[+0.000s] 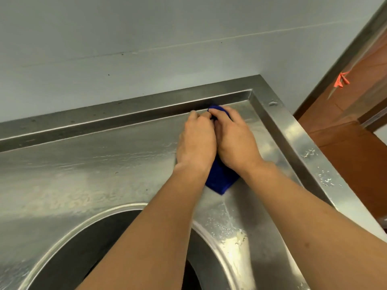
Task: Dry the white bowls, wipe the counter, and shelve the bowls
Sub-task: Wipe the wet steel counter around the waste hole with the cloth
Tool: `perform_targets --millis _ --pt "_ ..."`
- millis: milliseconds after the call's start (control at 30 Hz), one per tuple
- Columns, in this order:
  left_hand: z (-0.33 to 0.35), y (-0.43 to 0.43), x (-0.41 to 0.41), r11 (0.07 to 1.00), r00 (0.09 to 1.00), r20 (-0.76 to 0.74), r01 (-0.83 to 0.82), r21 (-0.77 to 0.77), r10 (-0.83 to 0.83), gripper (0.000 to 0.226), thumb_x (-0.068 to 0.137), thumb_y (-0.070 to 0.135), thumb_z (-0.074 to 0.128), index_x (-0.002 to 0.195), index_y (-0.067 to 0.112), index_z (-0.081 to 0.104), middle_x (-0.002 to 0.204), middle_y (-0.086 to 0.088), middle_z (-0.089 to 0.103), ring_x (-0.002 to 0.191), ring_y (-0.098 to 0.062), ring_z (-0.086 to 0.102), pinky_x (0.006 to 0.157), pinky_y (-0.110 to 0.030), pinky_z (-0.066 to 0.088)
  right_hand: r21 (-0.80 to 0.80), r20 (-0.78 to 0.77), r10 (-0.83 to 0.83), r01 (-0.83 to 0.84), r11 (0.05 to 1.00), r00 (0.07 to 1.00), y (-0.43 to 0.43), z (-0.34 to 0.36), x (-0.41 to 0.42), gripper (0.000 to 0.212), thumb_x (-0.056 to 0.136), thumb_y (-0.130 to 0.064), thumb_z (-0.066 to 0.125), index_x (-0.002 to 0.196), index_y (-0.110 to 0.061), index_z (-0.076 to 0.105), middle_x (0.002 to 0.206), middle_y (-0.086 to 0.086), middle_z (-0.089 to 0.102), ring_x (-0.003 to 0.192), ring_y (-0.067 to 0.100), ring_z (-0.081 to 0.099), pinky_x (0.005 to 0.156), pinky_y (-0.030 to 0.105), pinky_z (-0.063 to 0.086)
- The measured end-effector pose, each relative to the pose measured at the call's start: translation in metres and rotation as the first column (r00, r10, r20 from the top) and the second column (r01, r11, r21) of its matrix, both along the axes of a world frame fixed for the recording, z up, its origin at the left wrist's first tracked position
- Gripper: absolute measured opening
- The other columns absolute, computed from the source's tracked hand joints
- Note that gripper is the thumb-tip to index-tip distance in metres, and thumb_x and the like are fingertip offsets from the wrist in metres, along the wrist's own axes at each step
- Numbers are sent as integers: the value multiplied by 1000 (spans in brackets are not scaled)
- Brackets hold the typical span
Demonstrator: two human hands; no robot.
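Both hands [215,141] press a blue cloth [221,181] flat — seemingly gripping it — on the steel counter [104,164] near its raised back edge [125,114].

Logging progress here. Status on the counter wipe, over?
Both hands, left hand and right hand, pressed on blue cloth. Cloth at steel counter back right corner. No bowls in view. Nothing blocking.

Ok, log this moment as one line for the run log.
step: wiping counter | left hand and right hand: both pressing blue cloth | place: steel counter, far right corner | bowls: not in view
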State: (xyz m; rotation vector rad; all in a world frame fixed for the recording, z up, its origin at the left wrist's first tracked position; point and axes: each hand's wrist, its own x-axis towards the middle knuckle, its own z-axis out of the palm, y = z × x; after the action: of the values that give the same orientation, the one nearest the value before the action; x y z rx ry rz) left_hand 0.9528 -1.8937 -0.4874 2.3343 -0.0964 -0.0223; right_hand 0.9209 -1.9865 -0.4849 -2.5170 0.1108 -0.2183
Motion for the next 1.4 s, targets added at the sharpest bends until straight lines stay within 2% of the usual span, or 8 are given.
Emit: perform_targets --millis 133,467,567,633,867,1033,1233,1400 --pt "1 51 -11 997 997 77 -14 78 7 29 107 18 42 119 13 68 114 -9 58 108 -38 63 87 -41 47 67 5 47 -47 997 999 45 0 -3 39 104 -25 42 139 -21 58 152 2 48 135 25 51 111 41 42" --pt "1 141 -90 993 991 122 -67 94 55 27 108 18 48 124 10 69 105 -2 54 98 -29 63 81 -33 41 112 -18 143 -140 984 990 125 1 -75 37 106 -22 43 139 -21 59 151 0 49 135 18 50 112 33 40" --pt "6 134 -104 996 994 109 -32 83 23 28 110 19 46 125 10 68 114 -12 62 101 -34 65 84 -39 46 28 -69 174 -173 985 982 113 11 -88 39 107 -23 42 144 -21 55 154 2 47 138 20 49 114 31 38" --pt "9 118 -109 998 996 89 0 69 -7 28 111 19 46 124 10 68 117 -14 63 103 -32 64 82 -33 43 -41 -125 174 -180 983 977 94 18 -92 41 107 -24 40 147 -22 52 156 3 46 140 21 46 114 30 34" --pt "5 21 -123 981 982 11 190 38 -190 28 108 20 46 120 19 71 99 0 48 91 -29 58 80 -40 48 -210 -269 -25 -34 977 963 2 28 -126 44 108 -30 35 149 -22 48 151 7 50 132 34 50 109 39 41" --pt "12 -41 -152 921 923 -21 384 61 -383 30 107 19 47 122 23 73 98 -1 50 97 -35 63 85 -43 52 -378 -286 -162 44 925 945 -57 46 -163 30 102 -20 44 118 -9 67 118 18 63 108 38 59 90 38 44" --pt "17 -36 -191 845 851 -22 523 113 -525 32 106 16 45 115 20 75 95 0 53 99 -37 64 83 -43 50 -349 -435 -242 85 933 867 -52 67 -197 7 93 -16 57 92 -10 54 117 21 58 101 38 62 72 31 39" --pt "24 -1 -224 829 837 -38 547 118 -547 32 99 9 46 107 19 75 96 -9 63 92 -40 66 75 -44 51 -339 -505 -287 119 933 814 -21 74 -217 33 87 -15 65 70 -11 36 93 18 55 64 26 48 57 30 38"
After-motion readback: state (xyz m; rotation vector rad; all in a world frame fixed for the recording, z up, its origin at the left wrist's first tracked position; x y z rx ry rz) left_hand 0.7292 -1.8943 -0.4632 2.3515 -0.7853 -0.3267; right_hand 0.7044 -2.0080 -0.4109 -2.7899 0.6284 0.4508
